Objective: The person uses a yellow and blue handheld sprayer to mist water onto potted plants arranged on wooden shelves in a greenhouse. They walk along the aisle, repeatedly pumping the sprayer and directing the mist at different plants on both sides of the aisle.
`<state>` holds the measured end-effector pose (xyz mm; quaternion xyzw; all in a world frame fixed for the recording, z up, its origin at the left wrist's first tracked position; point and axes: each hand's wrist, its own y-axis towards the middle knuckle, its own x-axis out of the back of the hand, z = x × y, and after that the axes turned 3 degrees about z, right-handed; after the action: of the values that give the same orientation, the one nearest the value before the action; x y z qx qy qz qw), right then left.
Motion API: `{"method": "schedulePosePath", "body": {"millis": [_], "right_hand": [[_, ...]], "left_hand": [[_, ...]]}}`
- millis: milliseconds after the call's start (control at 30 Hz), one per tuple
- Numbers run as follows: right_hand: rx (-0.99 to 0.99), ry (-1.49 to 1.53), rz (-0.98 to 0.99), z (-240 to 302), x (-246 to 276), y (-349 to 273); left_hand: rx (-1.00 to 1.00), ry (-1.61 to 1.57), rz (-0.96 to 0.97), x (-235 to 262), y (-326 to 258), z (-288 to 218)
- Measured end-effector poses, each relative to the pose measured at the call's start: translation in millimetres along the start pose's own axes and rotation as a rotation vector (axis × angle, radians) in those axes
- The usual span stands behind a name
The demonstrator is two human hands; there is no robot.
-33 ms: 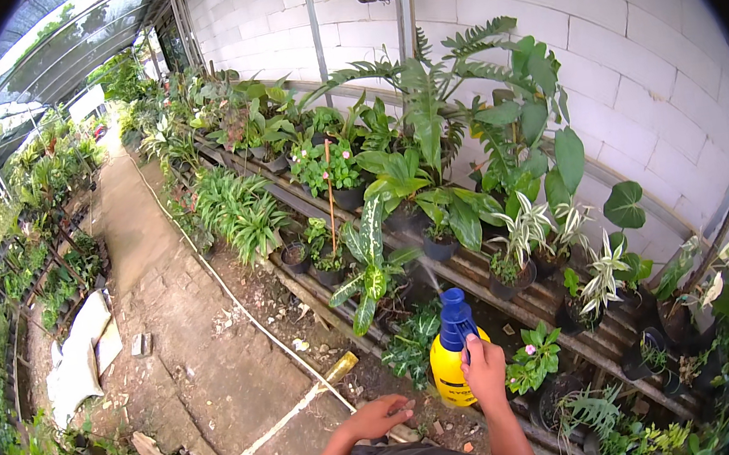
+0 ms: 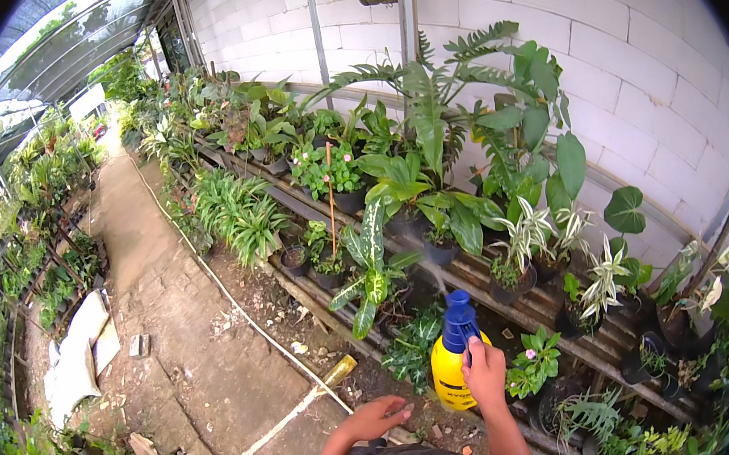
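Only the mist (image 2: 436,275) shifts! 1 yellow sprayer (image 2: 449,369) shows just left of the right hand's fingers (image 2: 476,360), wrapped round its handle (image 2: 469,331); farther left, 1 left hand (image 2: 381,417) bends inward, half-open, empty.

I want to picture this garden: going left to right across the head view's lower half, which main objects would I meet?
White sack, grey block, yellow-and-blue spray bottle, plant with a pink flower.
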<state>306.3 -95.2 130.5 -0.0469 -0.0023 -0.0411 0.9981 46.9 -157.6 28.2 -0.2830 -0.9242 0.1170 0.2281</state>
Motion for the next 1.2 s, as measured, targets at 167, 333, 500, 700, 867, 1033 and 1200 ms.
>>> {"method": "schedulePosePath", "body": {"millis": [167,333,500,700,867,1033,1200], "right_hand": [[-0.047,-0.003,-0.065,5.0,-25.9,20.0],[-0.049,0.068,-0.027,5.6,-53.7,29.4],[-0.001,0.077,-0.002,10.7,-84.4,40.8],[-0.024,0.034,-0.102,17.2,-100.7,56.9],[-0.018,0.036,-0.144,11.2,-118.2,56.5],[0.056,0.153,-0.416,9.2,-131.5,54.7],[0.198,0.126,-0.338,15.1,-136.9,63.6]], "left_hand": [[0.006,-0.013,-0.014,42.3,9.9,15.3],[-0.094,-0.085,0.136,66.0,33.4,10.2],[-0.096,-0.261,0.321,77.1,55.1,-6.9],[-0.106,-0.258,0.381,115.9,74.7,-0.7],[-0.124,-0.290,0.450,129.7,89.7,18.1],[-0.158,-0.391,0.428,136.0,72.2,12.2],[-0.214,-0.449,0.404,150.6,53.5,-4.4]]}}
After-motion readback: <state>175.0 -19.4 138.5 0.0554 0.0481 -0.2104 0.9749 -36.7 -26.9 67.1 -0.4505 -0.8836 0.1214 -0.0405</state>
